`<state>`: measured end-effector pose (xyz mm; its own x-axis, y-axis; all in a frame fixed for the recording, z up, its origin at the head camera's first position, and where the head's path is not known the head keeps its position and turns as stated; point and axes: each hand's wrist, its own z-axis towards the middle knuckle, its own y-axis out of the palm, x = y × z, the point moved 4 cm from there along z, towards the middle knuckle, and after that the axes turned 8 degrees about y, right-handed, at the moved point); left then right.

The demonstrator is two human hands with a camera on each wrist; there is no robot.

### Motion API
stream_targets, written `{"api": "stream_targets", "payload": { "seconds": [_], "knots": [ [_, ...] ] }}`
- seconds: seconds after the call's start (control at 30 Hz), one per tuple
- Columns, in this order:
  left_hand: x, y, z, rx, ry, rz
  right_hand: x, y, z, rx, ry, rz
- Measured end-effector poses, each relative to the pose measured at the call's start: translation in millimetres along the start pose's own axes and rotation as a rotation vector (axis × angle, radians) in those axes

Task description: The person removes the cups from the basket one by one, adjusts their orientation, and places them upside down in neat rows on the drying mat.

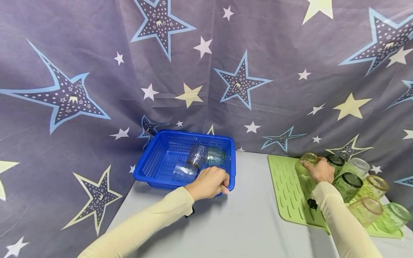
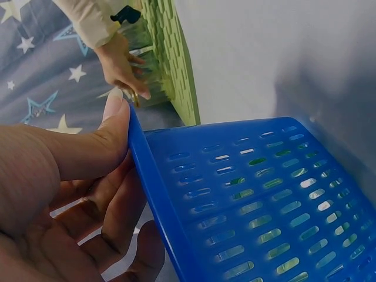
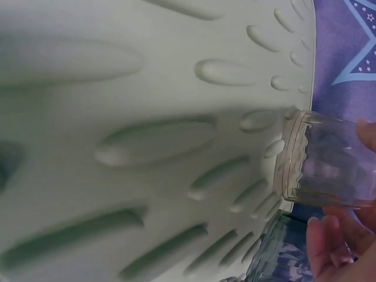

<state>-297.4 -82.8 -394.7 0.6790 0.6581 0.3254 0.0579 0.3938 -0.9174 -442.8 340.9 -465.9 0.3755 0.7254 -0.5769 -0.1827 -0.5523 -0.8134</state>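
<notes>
At the right, my right hand (image 1: 322, 171) grips a glass with an amber rim (image 1: 303, 169) at the back of the green drying mat (image 1: 287, 195). The right wrist view shows this glass (image 3: 329, 161) standing with its edge at the ribbed mat (image 3: 170, 106), fingers around its far end. My left hand (image 1: 209, 182) holds the front right rim of the blue basket (image 1: 162, 163). In the left wrist view the thumb lies along the basket's rim (image 2: 150, 176), with the other fingers curled below it. Several glasses (image 1: 197, 156) lie on their sides inside the basket.
Several more glasses stand on the mat right of my right hand, including a green dark-rimmed glass (image 1: 348, 186), a pinkish glass (image 1: 366, 211) and a green glass (image 1: 393, 218). A star-patterned curtain (image 1: 180, 79) hangs behind the white table (image 1: 245, 222).
</notes>
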Motion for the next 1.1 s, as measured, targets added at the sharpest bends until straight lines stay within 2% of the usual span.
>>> {"api": "stream_targets", "payload": {
  "seconds": [0.3,0.43,0.7,0.83,0.97,1.1],
  "knots": [
    [2.2,1.6,0.0,-0.001,-0.006,0.004,8,-2,-1.0,0.009,0.051,0.074],
    [2.0,2.3,0.3,0.005,-0.004,0.013,12,-2,-0.8,0.014,0.045,0.101],
    [2.5,2.9,-0.5,0.004,-0.011,0.012,9,-5,-2.8,0.067,-0.010,0.026],
    [1.5,2.1,-0.2,0.000,-0.018,0.012,6,-7,-1.9,0.091,0.000,-0.011],
    [1.0,1.0,-0.4,-0.005,-0.026,0.013,5,-5,-1.2,0.109,0.015,-0.007],
    [0.3,0.4,-1.2,-0.007,-0.030,0.007,3,-2,-2.6,0.114,-0.007,-0.001]
  ]
}}
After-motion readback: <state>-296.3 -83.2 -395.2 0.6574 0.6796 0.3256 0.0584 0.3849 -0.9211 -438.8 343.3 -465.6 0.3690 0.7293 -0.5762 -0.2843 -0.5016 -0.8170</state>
